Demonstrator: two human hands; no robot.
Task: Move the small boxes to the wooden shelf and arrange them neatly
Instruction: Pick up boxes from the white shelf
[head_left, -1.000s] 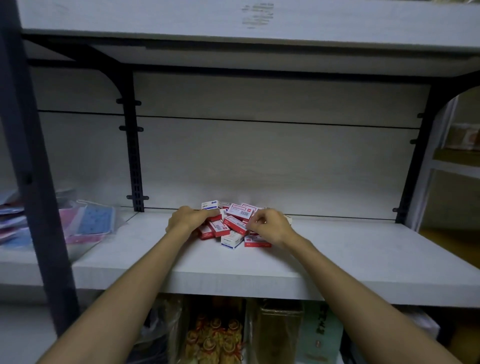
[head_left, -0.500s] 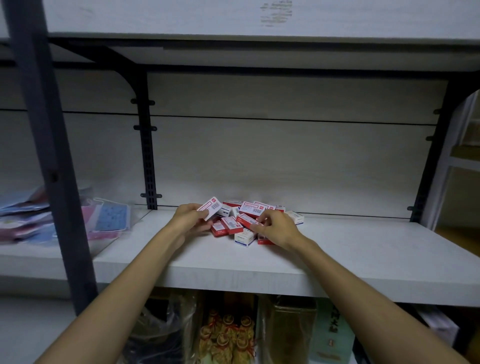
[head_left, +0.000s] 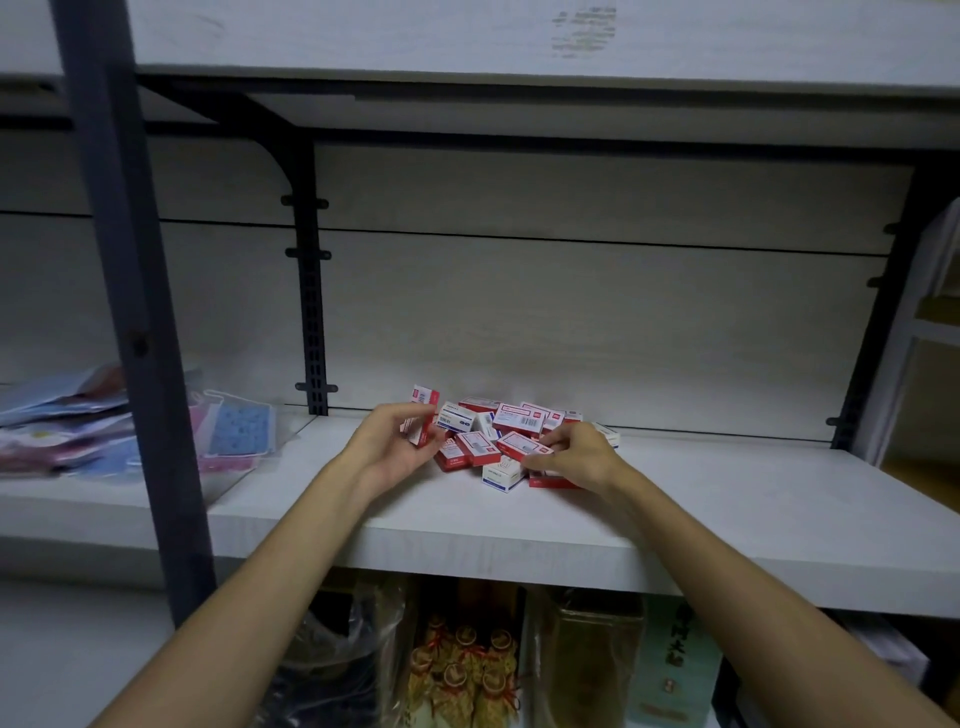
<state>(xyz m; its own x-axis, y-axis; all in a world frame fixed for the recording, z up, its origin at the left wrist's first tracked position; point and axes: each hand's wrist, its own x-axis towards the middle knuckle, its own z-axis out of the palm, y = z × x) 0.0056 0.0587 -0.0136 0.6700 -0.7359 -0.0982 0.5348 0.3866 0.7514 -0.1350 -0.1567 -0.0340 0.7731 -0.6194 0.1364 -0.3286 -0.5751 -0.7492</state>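
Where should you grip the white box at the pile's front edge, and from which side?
Pinch the white box across its two long side faces, coming from above and the front. It lies flat on the shelf, nearest the edge, with red boxes crowding behind it.

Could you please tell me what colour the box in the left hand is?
The box in the left hand is red and white, seen in the head view.

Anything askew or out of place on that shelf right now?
Yes: the small red-and-white boxes lie in a jumbled heap on the pale wooden shelf, overlapping at mixed angles. The left hand holds one box upright; the right hand grips another.
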